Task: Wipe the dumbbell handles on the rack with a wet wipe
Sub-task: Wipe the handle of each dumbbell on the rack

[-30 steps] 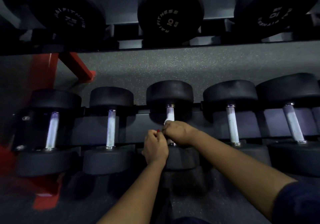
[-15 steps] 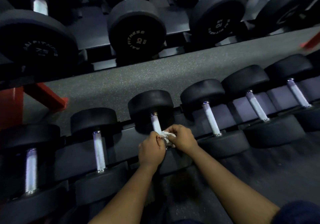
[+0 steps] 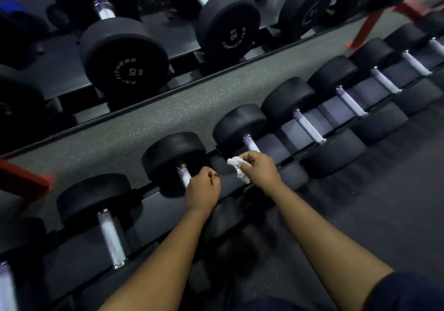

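Observation:
A crumpled white wet wipe [image 3: 237,167] is pinched in my right hand [image 3: 258,170], just in front of the silver handle [image 3: 251,143] of a black dumbbell on the lower rack row. My left hand [image 3: 203,189] is curled into a fist over the near part of the neighbouring dumbbell's handle [image 3: 184,176]; whether it grips the handle is hard to tell. Several more black dumbbells with silver handles line the lower row to both sides.
An upper rack shelf [image 3: 60,53] holds larger black dumbbells, one marked 10 [image 3: 125,70]. Speckled grey floor [image 3: 144,128] shows between the rows. Red rack legs stand at far left [image 3: 24,178] and upper right [image 3: 367,27].
My hands have parted: the right one carried the wipe off the middle handle to the dumbbell on its right, while the left stayed. The view has tilted and swung rightward.

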### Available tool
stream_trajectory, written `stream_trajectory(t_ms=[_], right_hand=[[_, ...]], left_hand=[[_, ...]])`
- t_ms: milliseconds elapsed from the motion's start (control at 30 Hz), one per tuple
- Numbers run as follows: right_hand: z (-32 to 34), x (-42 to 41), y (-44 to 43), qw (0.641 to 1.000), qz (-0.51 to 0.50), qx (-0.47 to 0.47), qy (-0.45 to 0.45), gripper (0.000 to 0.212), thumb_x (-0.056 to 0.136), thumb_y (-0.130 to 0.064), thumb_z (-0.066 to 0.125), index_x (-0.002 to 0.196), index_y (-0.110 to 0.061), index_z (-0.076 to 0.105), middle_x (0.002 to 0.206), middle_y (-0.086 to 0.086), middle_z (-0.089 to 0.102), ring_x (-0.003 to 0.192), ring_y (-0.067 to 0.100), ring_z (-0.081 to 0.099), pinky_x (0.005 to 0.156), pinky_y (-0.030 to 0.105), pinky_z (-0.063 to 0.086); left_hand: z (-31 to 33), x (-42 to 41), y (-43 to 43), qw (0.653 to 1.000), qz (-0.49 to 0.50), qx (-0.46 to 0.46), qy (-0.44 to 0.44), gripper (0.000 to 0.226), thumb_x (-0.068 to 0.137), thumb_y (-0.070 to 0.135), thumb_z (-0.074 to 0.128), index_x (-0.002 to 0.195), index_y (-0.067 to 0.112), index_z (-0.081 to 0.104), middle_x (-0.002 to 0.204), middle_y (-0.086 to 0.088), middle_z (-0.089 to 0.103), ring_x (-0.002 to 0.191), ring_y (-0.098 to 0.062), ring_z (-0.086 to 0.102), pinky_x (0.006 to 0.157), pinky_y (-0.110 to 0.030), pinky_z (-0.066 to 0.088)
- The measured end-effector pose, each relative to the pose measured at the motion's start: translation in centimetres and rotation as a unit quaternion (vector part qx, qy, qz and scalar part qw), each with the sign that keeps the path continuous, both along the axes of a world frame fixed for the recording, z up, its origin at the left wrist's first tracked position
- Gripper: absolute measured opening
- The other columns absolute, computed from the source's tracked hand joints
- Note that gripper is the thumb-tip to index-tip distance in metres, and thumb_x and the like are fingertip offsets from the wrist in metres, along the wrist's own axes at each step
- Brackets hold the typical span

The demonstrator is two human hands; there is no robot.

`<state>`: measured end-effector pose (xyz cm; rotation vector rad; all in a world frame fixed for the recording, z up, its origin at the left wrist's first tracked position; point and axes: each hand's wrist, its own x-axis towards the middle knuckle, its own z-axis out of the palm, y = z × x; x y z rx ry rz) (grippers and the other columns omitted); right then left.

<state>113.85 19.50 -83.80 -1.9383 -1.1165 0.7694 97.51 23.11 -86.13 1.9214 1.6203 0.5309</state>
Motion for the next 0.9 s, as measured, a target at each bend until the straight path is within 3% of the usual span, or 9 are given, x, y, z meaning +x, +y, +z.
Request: stream_trajectory(t_ms=[100,267,400,533,633,800,900], right_hand=[[0.3,2.8,-0.4,1.000,-0.003,-0.003,-0.013,0.007,0.083,-0.019,0.067,0.089,-0.015,0.070,0.078,-0.006,0.067,0.070,0.002,0.056,0.056,0.001,0.036],[0.6,7.8,-0.3,0.999,0.039,-0.013,-0.029,0.008,0.083,-0.022,0.067,0.089,-0.016,0.070,0.087,0.001,0.071,0.077,0.008,0.059,0.062,0.016,0.036],[-0.1,11.6,0.3,0.997,0.068,-0.025,-0.036,0.011,0.082,-0.015,0.064,0.092,-0.015,0.070,0.092,0.002,0.072,0.080,0.010,0.060,0.063,0.015,0.036],[-0.8,14.7,1.5,0.993,0.100,-0.037,-0.044,0.013,0.083,-0.012,0.063,0.093,-0.011,0.070,0.096,0.004,0.071,0.087,0.015,0.062,0.062,0.011,0.032],[-1.3,15.4,1.7,0.992,0.104,-0.045,-0.049,0.014,0.084,-0.010,0.062,0.095,-0.007,0.070,0.099,0.008,0.071,0.092,0.021,0.064,0.063,0.012,0.032],[-2.1,15.0,3.2,0.989,0.101,-0.104,-0.031,0.026,0.087,-0.008,0.050,0.111,-0.007,0.062,0.114,0.015,0.064,0.110,0.029,0.055,0.084,0.025,0.039],[-2.4,14.4,3.7,0.984,0.115,-0.131,-0.032,0.032,0.086,-0.005,0.047,0.117,-0.008,0.057,0.116,0.017,0.061,0.111,0.031,0.054,0.084,0.027,0.041]], left_hand=[[0.5,3.0,-0.2,1.000,-0.007,0.012,-0.002,0.016,0.091,0.024,0.052,0.100,0.016,0.063,0.095,-0.012,0.070,0.094,-0.033,0.062,0.079,-0.036,0.048],[0.3,9.3,-1.3,0.998,0.053,0.000,-0.015,0.014,0.089,0.027,0.054,0.097,0.020,0.064,0.096,-0.013,0.069,0.092,-0.036,0.063,0.073,-0.035,0.047],[-0.7,14.7,-2.5,0.997,0.075,-0.023,-0.020,0.014,0.091,0.025,0.052,0.096,0.015,0.061,0.093,-0.012,0.068,0.091,-0.034,0.061,0.068,-0.034,0.042],[-1.9,18.9,-3.0,0.991,0.111,-0.035,-0.068,0.014,0.093,0.018,0.050,0.093,0.007,0.058,0.092,-0.017,0.067,0.089,-0.035,0.060,0.073,-0.040,0.046],[-2.7,19.7,-4.1,0.992,0.114,-0.032,-0.033,0.017,0.093,0.014,0.048,0.088,0.003,0.060,0.090,-0.019,0.066,0.088,-0.036,0.059,0.073,-0.040,0.042],[-3.2,19.3,-3.9,0.993,0.114,-0.019,-0.004,0.015,0.091,0.013,0.049,0.082,0.005,0.059,0.084,-0.013,0.062,0.082,-0.027,0.055,0.065,-0.028,0.028],[-3.0,19.4,-3.6,0.995,0.103,-0.012,0.010,0.014,0.089,0.011,0.049,0.084,0.003,0.059,0.086,-0.012,0.060,0.080,-0.024,0.052,0.065,-0.027,0.028]])
